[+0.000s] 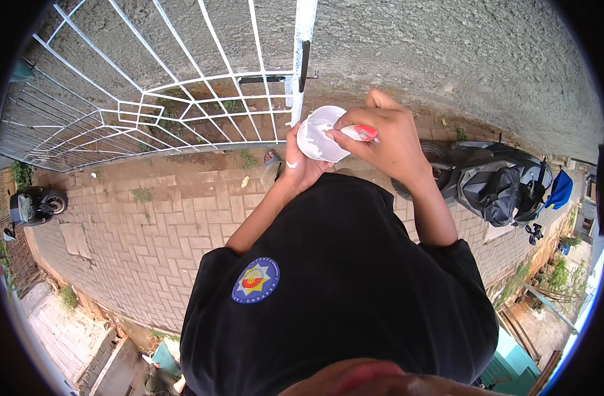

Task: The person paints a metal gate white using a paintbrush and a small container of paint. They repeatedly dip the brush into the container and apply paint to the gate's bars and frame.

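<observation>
My left hand (304, 166) holds a plastic cup (321, 141) with white paint in it and on its wall; a white smear is on the thumb side of that hand. With my right hand (388, 131) I grip a paintbrush (359, 132) whose handle shows red and white. Its bristle end points into the cup and is mostly hidden by my fingers. Just beyond my left hand stands a metal gate (183, 104) with white bars. Its thick end post (302, 59) looks unevenly coated in white, with a dark part on it.
A rough grey wall (430, 59) rises behind the gate. Brick paving (193, 218) lies below. A motorcycle (495, 183) with dark bags stands at the right, another (37, 205) at the far left. A person (163, 378) is partly visible at the lower left.
</observation>
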`<state>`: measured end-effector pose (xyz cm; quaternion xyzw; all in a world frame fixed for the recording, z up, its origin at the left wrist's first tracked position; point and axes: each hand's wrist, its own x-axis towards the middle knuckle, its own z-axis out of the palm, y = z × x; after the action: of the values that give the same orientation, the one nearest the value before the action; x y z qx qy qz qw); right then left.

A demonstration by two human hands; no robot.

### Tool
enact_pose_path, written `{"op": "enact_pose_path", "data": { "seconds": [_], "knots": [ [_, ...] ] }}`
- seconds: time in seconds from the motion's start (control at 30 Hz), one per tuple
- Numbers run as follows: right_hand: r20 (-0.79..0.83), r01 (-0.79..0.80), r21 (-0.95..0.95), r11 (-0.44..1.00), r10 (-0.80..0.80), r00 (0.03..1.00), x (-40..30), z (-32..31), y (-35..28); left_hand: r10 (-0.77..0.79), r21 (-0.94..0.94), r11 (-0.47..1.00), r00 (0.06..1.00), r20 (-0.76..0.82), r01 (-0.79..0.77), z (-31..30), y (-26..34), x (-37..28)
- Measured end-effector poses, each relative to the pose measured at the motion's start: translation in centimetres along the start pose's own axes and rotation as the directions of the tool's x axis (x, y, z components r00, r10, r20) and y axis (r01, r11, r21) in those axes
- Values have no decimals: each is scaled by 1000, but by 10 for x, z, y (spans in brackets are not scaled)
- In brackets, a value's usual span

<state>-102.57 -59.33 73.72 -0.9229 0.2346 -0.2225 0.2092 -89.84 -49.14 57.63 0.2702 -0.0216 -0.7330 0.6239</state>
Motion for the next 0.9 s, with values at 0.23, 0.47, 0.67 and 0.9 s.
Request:
{"op": "enact_pose_path", "data": {
  "seconds": [0.23,0.47,0.67,0.9],
  "knots": [
    [-131,-174,249,953,211,969,-78,-47,37,49,-86,995,999,-12,-50,28,-78,7],
    [-286,-230,467,854,392,875,-132,-78,57,93,-115,989,995,-37,-97,59,-121,11],
    [-264,-225,741,633,582,769,-158,-81,64,117,-114,987,993,29,-113,71,-132,12],
    [-251,-258,601,757,484,838,-168,-58,62,93,-105,990,995,-47,-98,74,-137,-1]
  ]
}}
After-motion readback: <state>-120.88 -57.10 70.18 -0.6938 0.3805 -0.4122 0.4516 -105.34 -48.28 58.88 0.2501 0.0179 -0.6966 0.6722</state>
